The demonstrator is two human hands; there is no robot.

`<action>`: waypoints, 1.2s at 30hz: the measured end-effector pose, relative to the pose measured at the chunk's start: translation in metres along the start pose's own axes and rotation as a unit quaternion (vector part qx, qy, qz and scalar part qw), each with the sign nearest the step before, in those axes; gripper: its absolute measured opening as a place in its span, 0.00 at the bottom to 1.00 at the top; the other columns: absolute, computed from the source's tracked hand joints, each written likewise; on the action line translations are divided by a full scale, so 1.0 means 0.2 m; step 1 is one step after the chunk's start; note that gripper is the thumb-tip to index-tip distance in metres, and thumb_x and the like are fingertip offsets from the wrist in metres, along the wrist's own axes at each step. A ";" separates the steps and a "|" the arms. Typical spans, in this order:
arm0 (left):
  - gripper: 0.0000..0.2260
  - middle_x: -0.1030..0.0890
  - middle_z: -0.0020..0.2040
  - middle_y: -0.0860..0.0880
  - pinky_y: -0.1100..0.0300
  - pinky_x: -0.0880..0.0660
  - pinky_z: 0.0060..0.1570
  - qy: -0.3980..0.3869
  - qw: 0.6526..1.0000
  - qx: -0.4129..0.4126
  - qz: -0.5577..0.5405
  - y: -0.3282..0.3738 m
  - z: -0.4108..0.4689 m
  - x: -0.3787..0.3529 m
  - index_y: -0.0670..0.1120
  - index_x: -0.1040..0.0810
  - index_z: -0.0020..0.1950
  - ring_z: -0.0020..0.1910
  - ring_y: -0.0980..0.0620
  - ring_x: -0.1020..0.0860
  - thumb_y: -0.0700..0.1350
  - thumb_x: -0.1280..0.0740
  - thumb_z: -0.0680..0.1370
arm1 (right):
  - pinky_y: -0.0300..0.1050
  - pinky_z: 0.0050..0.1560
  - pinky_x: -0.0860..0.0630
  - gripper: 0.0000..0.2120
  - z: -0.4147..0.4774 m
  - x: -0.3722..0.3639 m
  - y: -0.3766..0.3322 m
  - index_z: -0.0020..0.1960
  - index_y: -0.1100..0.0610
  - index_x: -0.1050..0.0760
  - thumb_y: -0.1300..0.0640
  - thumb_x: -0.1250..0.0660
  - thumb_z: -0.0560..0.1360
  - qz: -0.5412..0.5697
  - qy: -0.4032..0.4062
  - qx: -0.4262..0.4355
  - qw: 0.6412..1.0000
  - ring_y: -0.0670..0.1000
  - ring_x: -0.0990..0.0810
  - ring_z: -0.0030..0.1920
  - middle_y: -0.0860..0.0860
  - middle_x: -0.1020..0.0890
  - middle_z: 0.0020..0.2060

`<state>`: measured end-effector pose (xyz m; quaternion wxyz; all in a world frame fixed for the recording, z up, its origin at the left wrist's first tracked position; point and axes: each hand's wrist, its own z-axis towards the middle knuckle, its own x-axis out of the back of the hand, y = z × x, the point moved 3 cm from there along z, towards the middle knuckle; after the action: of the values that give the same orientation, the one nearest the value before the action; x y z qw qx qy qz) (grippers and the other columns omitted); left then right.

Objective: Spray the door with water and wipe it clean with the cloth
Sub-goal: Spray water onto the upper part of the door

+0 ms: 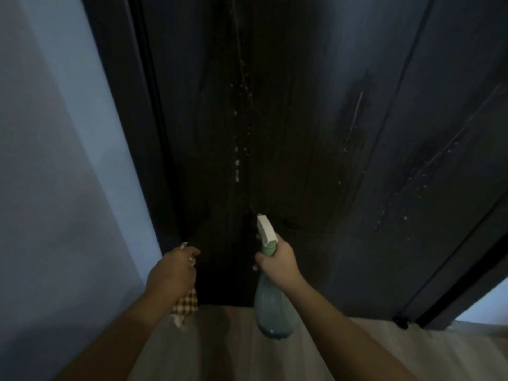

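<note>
The right hand (277,259) is gripping a spray bottle (272,309) by its green neck, fingers wrapped closed around it, with the white nozzle sticking up past the knuckles and pointing at the dark door (275,119) just ahead of it. The bottle's pale blue body is hanging down below the wrist, over the wooden floor (225,345). The left hand (173,273) is closing in a fist around a checked cloth (185,303), which is bunching out beneath the palm and showing a small corner above the knuckles. This hand is hovering close to the lower part of the door, beside its left edge; whether it is touching the surface is hard to tell. Water droplets are glinting on the door above the nozzle and further off to the right of the right hand. A pale wall (55,160) is standing to the left of the left hand
</note>
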<state>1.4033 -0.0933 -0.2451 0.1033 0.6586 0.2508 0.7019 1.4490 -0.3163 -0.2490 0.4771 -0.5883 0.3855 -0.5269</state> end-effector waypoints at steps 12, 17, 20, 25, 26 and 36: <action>0.07 0.19 0.52 0.50 0.67 0.29 0.49 -0.040 0.982 0.019 -0.184 -0.17 -0.14 0.03 0.52 0.19 0.52 0.52 0.53 0.21 0.43 0.31 0.76 | 0.38 0.57 0.30 0.30 -0.10 -0.29 0.03 0.70 0.56 0.33 0.65 0.30 0.70 -0.169 -0.056 0.036 0.983 0.47 0.26 0.59 0.49 0.26 0.59; 0.14 0.17 0.45 0.45 0.61 0.26 0.48 -0.095 0.883 0.172 -0.426 -0.20 -0.20 0.11 0.47 0.17 0.50 0.47 0.50 0.20 0.56 0.33 0.77 | 0.30 0.47 0.29 0.22 -0.20 -0.59 0.08 0.65 0.58 0.26 0.57 0.30 0.71 -0.212 -0.147 0.083 0.963 0.49 0.21 0.54 0.53 0.19 0.54; 0.13 0.16 0.48 0.46 0.64 0.26 0.43 -0.123 0.870 0.204 -0.432 -0.30 -0.27 0.11 0.44 0.16 0.50 0.47 0.52 0.18 0.53 0.31 0.75 | 0.44 0.51 0.23 0.17 -0.25 -0.80 0.17 0.59 0.58 0.23 0.52 0.31 0.73 -0.269 -0.203 0.072 0.939 0.53 0.19 0.52 0.54 0.17 0.51; 0.06 0.16 0.43 0.50 0.68 0.27 0.39 -0.070 0.858 0.245 -0.445 -0.59 -0.40 0.09 0.45 0.16 0.46 0.43 0.55 0.20 0.46 0.30 0.76 | 0.40 0.53 0.28 0.16 -0.31 -1.08 0.26 0.62 0.54 0.25 0.51 0.34 0.75 -0.284 -0.264 0.058 0.920 0.53 0.22 0.56 0.52 0.20 0.57; 0.07 0.16 0.43 0.51 0.68 0.27 0.38 -0.068 0.861 0.254 -0.436 -0.66 -0.42 0.07 0.45 0.16 0.48 0.42 0.57 0.20 0.47 0.31 0.76 | 0.42 0.56 0.28 0.17 -0.33 -1.13 0.29 0.61 0.53 0.24 0.48 0.34 0.74 -0.286 -0.273 0.056 0.917 0.54 0.22 0.57 0.53 0.21 0.58; 0.08 0.17 0.50 0.40 0.49 0.26 0.59 0.015 0.814 0.384 -0.437 -1.24 -0.68 -0.21 0.43 0.16 0.46 0.50 0.46 0.20 0.48 0.28 0.74 | 0.43 0.53 0.25 0.08 -0.52 -1.55 0.64 0.49 0.51 0.23 0.56 0.28 0.71 -0.222 -0.394 -0.003 0.892 0.55 0.20 0.52 0.50 0.19 0.46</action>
<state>1.2290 0.0693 -0.4042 0.1340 0.4552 0.7624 0.4400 1.3079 -0.0678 -0.4517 0.4588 -0.8193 0.0265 -0.3427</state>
